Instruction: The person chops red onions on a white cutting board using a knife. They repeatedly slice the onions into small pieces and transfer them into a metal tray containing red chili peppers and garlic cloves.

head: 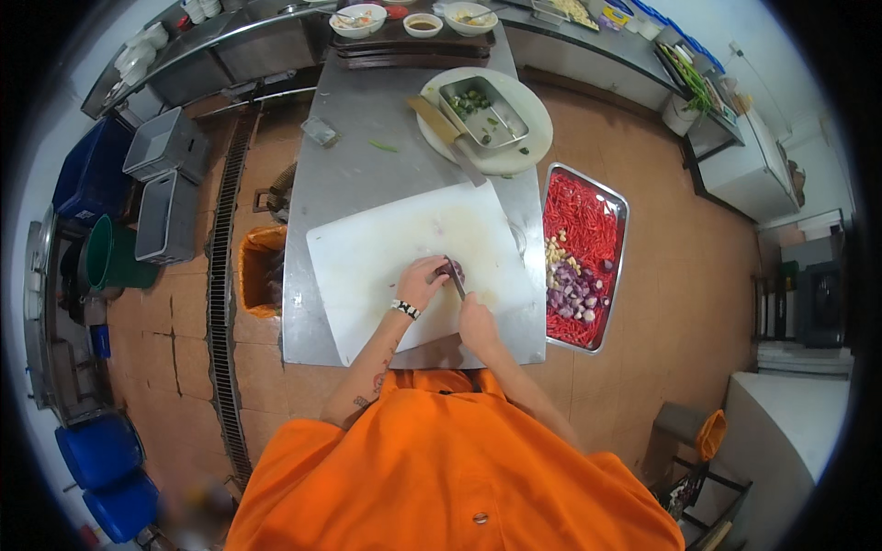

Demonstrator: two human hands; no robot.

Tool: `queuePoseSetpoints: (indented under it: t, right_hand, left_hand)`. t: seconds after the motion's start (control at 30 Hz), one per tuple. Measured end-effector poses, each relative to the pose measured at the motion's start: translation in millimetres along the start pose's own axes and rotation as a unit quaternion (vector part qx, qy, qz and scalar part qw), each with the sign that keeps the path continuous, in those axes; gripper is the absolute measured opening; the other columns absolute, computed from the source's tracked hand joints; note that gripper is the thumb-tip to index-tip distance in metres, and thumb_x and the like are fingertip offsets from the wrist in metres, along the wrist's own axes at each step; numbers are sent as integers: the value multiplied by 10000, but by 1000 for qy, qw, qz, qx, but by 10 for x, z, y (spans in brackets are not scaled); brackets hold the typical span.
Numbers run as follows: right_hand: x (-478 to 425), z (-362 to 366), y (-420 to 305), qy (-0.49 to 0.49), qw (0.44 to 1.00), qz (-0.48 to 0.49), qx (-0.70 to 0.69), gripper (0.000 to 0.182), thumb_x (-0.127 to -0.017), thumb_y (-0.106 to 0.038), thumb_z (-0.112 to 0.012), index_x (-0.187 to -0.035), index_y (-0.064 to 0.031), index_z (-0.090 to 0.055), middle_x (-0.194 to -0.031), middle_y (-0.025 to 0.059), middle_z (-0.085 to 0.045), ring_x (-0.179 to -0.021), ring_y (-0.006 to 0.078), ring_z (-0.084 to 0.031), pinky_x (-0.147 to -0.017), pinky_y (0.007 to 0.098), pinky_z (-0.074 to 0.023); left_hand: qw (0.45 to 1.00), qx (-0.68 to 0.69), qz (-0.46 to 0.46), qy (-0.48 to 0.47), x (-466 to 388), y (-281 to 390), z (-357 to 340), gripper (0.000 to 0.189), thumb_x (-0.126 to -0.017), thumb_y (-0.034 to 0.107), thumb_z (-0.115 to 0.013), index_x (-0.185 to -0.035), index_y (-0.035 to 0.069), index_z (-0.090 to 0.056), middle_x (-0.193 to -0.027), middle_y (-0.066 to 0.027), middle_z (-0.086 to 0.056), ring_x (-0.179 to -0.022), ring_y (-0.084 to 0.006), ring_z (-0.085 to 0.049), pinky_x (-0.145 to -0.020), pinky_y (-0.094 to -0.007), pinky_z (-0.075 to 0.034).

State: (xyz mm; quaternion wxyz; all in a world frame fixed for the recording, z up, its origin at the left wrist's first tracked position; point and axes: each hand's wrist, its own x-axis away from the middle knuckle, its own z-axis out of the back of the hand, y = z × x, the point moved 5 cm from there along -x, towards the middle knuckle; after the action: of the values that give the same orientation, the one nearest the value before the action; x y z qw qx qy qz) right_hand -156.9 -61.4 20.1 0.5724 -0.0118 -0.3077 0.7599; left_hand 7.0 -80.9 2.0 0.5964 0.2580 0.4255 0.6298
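Note:
On a white cutting board [386, 241] my right hand [478, 322] grips a knife [456, 277], its narrow blade pointing away from me. The blade lies against a purple onion or shallot [451, 270]. My left hand [420, 282], with a patterned band at the wrist, holds that piece from the left, fingers bent close to the blade. Small purple bits lie on the board. To the right, a metal tray [623, 255] holds red chillies [579, 200], garlic cloves [555, 248] and purple shallots [575, 289].
Beyond the board, a cleaver [435, 124] and a steel pan [517, 131] with green pieces rest on a round board [541, 144]. Stacked dark trays [413, 54] with bowls stand at the table's far end. An orange-lined bin [258, 275] is left of the steel table [303, 324].

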Motion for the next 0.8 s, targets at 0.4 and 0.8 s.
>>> queuePoseSetpoints:
  t: [0.4,0.8]
  right_hand:
    - [-168,151,-330,28,999,26,10,133,-906,-68,-412,-997,29,-403,-791,331,-623,-798,516,-621,-705,584,-479]
    - [-219,-120,-329,46,999,20,13,152,-913,-67,-417,-1036,20,-392,-776,312,-627,-759,499,-623,-675,571,-493]
  left_hand:
    - [997,-34,21,59,67,-59,78,229,-756,89,-708,-972,17,-699,-998,-136,-689,-928,-324,-607,-844,-400,-493]
    - [997,-14,20,75,96,-102,38,201,-787,136,-707,-957,29,-707,-977,-111,-701,-924,-307,-597,-841,-401,-486]
